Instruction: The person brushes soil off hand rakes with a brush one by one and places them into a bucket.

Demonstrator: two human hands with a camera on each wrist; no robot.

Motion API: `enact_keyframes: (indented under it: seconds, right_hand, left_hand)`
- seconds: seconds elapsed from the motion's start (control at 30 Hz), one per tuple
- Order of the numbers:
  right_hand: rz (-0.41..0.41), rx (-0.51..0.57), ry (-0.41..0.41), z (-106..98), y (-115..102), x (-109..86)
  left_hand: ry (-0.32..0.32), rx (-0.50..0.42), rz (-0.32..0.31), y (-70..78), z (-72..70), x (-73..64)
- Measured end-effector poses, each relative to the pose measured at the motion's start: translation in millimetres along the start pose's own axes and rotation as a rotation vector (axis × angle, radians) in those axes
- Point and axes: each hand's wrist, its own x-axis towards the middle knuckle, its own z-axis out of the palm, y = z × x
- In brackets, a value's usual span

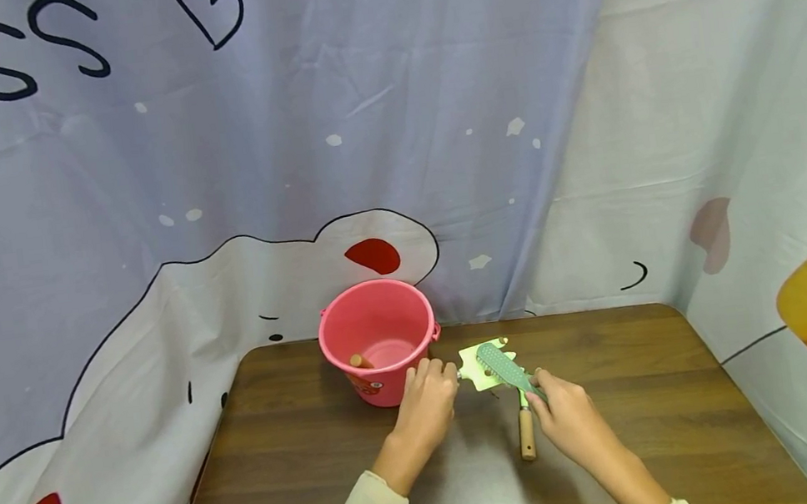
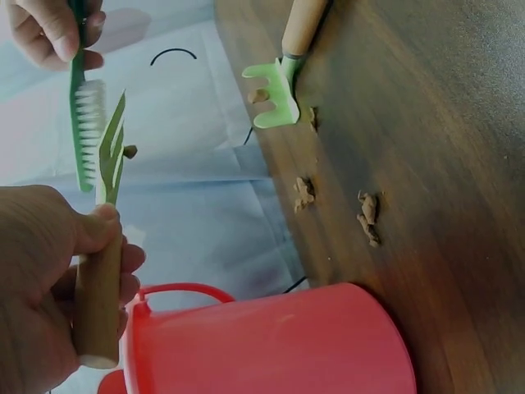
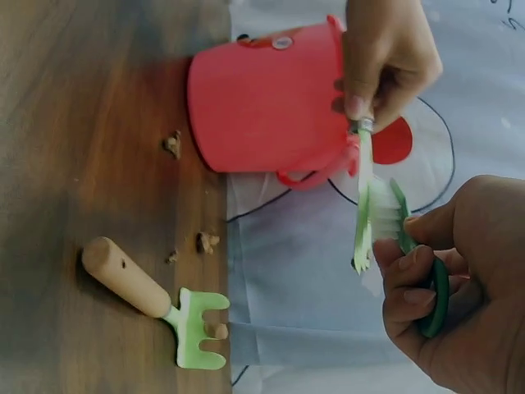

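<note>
My left hand (image 1: pixel 432 395) grips the wooden handle of a light green garden hand fork (image 2: pixel 108 164), held up above the table beside the bucket. In my right hand (image 1: pixel 570 412) is a green scrubbing brush (image 1: pixel 502 364), its white bristles against the fork's green head in the right wrist view. A small brown clump (image 2: pixel 130 151) shows at the fork's edge in the left wrist view. Below the hands, a second light green hand fork (image 3: pixel 197 332) with a wooden handle lies on the table.
A pink bucket (image 1: pixel 371 298) stands at the back of the wooden table (image 1: pixel 286 468), left of the hands; a wooden handle end (image 1: pixel 360 361) shows inside it. Several brown clumps (image 2: pixel 368 217) lie on the table near the bucket. A printed curtain (image 1: pixel 372 121) hangs behind.
</note>
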Motion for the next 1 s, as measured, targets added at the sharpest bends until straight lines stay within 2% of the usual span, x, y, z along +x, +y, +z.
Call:
enact_keyframes:
  seconds: [0.2, 0.4, 0.73, 0.83, 1.0]
  right_hand:
    - [0.009, -0.037, 0.023, 3, 4, -1.0]
    - [0.035, -0.047, 0.006, -1, 16, -1.7]
    - [0.157, -0.062, -0.066, -15, 45, -10.6]
    - [0.157, -0.049, -0.07, -17, 48, -13.8]
    - [0.126, -0.039, -0.029, -21, 44, -10.2]
  left_hand:
    - [0.017, 0.002, 0.0, -2.1, 0.8, -2.3]
    - [0.017, -0.001, 0.002, -2.7, -0.2, -4.0]
    - [0.026, -0.031, 0.004, -4.6, -1.4, -3.6]
    - [0.021, -0.038, 0.007, -5.2, -2.3, -2.8]
    - [0.02, -0.036, 0.013, -5.6, -1.0, -1.4]
